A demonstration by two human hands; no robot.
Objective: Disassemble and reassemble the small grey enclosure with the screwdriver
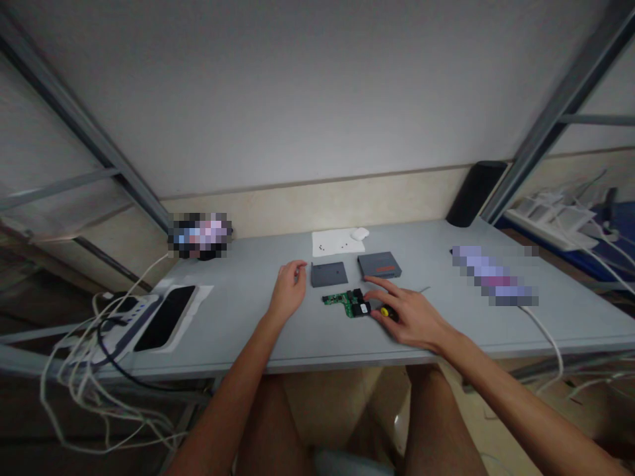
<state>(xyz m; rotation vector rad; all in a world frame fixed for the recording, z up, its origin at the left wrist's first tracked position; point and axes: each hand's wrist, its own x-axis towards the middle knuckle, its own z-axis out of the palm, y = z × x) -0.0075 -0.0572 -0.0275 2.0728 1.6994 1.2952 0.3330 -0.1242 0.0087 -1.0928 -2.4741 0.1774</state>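
Note:
My left hand (290, 289) hovers or rests just left of a flat dark-grey casing half (329, 274), its fingers curled together; a small dark spot shows between thumb and fingers, too small to name. My right hand (414, 316) reaches over the right end of a green circuit board (347, 303) with black connectors, thumb and a finger at its edge, the index finger stretched out. Beneath the right palm is a screwdriver (385, 312) with a yellow-and-black handle, its thin shaft pointing right. Behind sits a second grey casing part (380, 264) with red lettering.
White paper (330, 243) at the back holds several tiny dark screws and a crumpled white piece (360, 234). A phone (167, 317) and a power strip (124, 330) with tangled cables lie left. A black cylinder (476, 194) stands back right, near a blurred device (493, 276) with a white cable.

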